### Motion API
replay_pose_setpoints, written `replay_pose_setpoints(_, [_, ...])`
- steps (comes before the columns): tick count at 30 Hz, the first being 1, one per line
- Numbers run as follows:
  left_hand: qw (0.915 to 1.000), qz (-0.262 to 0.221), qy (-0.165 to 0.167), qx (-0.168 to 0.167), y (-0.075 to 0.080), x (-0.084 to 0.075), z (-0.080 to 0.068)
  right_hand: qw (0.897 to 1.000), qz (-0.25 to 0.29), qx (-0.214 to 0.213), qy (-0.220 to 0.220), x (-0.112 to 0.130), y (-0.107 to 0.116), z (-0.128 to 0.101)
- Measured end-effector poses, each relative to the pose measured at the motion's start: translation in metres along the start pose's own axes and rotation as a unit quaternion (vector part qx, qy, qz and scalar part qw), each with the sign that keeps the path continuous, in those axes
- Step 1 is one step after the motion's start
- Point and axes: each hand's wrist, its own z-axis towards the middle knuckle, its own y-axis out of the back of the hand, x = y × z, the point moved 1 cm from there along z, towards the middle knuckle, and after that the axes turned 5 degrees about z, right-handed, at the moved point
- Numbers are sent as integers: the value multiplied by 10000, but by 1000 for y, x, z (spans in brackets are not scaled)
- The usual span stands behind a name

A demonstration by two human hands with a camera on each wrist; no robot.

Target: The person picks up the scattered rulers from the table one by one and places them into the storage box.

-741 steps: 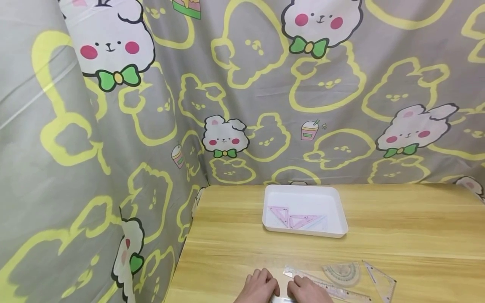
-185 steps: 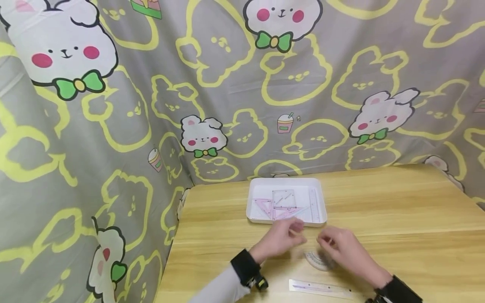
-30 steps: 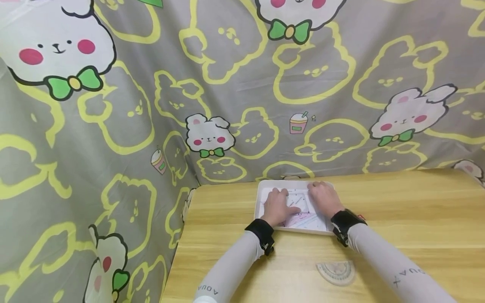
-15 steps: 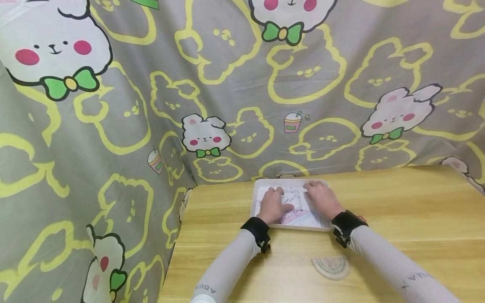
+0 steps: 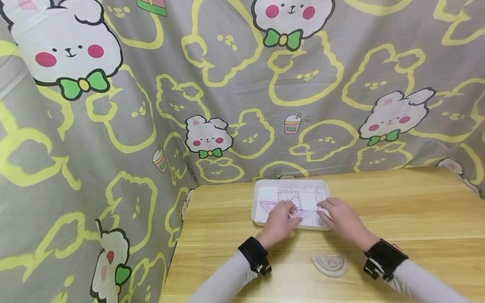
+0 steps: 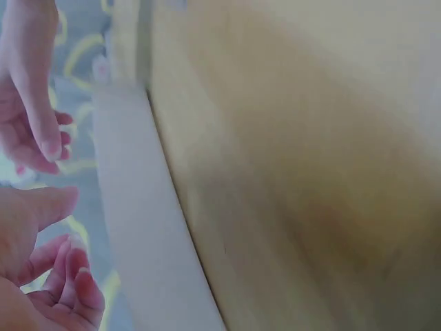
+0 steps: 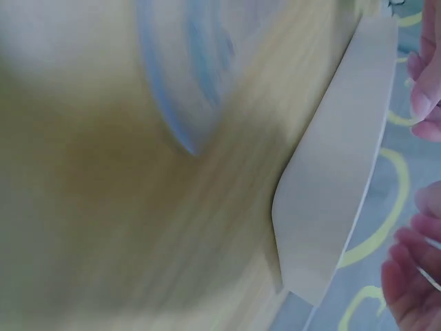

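Note:
In the head view my left hand (image 5: 279, 223) hovers at the near edge of a white tray (image 5: 267, 193), fingers loosely bent, holding nothing visible. My right hand (image 5: 345, 219) hangs over the tray's right front corner, its fingers also loosely bent and without anything between them. Inside the tray lie pink set squares (image 5: 267, 205), a clear square-shaped piece (image 5: 284, 195), a ruler (image 5: 319, 195) along the right side and a clear strip at the back. A clear protractor (image 5: 330, 265) lies on the table in front of the tray. Both wrist views show the hands above the tray's front wall (image 6: 148, 214).
The wooden table (image 5: 398, 210) reaches to a grey curtain (image 5: 242, 97) with yellow outlines and white rabbit faces at the back and left. The protractor's edge (image 7: 172, 117) is blurred and close in the right wrist view.
Both hands have drawn back from inside the tray to its near edge. Since several seconds ago, the ruler has gone from the table and a strip lies along the tray's back.

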Motion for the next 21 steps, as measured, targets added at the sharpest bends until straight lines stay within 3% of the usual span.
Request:
replay_pose_setpoints(2, [9997,3,-167,176,-1,-12,-14,9997,200,77,101,8,8,-11])
replay_pose_setpoints(5, [9961,390,-630,474,-4,-31,-34,9970,608,456,117,20,18,-29])
replay_pose_setpoints(9, [9837,1104,-1139,845,-14,-51,-54,9929,700,961,19,29,28,-49])
replay_pose_setpoints(14, [9762,1564,-1085,1039,-31,-59,-72,9906,296,1329,-137,35,34,-76])
replay_pose_setpoints(21, [9729,2018,-919,655,-45,-61,-83,9894,483,1371,-52,37,26,-100])
